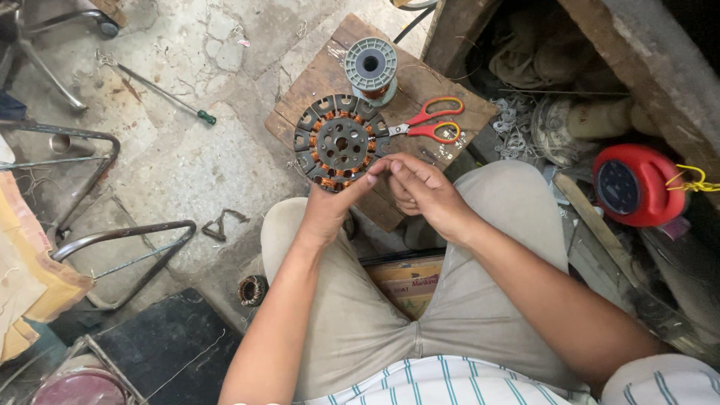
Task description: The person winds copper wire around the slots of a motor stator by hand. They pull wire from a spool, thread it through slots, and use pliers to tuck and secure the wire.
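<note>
The motor stator (pixel 341 142), a slotted metal disc wound with copper coils, stands tilted on the wooden block (pixel 442 82) beside red-handled scissors (pixel 429 121). It looks heavy and rigid, its fine windings fragile. The left hand (pixel 330 206) braces its lower rim with fingers closed on it; the right hand (pixel 424 187) has its fingers pinched together beside it.

A cracked, stained concrete floor (pixel 187 142) fills the scene in flat daylight. Left of the wooden board (pixel 442 82) lie a screwdriver (pixel 161 90) and bent metal chair frames (pixel 90 195). Right of the board, a cluttered dark recess (pixel 570 82) holds a red reel (pixel 634 184).
</note>
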